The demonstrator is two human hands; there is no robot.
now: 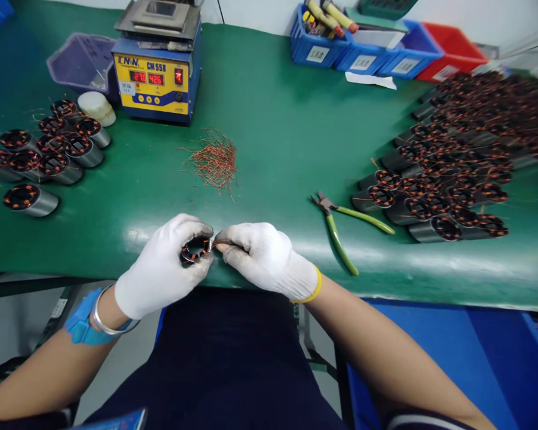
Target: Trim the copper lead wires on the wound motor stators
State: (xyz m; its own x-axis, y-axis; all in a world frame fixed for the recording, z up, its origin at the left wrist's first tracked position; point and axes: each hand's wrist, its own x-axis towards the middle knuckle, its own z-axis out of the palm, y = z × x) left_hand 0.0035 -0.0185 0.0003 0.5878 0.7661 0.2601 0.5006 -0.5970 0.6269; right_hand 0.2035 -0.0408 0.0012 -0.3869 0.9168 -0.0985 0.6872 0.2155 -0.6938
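Copper-wound stator [196,248], apparently cylindrical

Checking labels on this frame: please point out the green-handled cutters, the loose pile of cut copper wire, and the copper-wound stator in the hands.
Green-handled cutters [338,236]: head view, on the nearer handle.
Pile of cut copper wire [213,161]: head view, pile's middle.
Copper-wound stator [196,249]: head view, on its open end.
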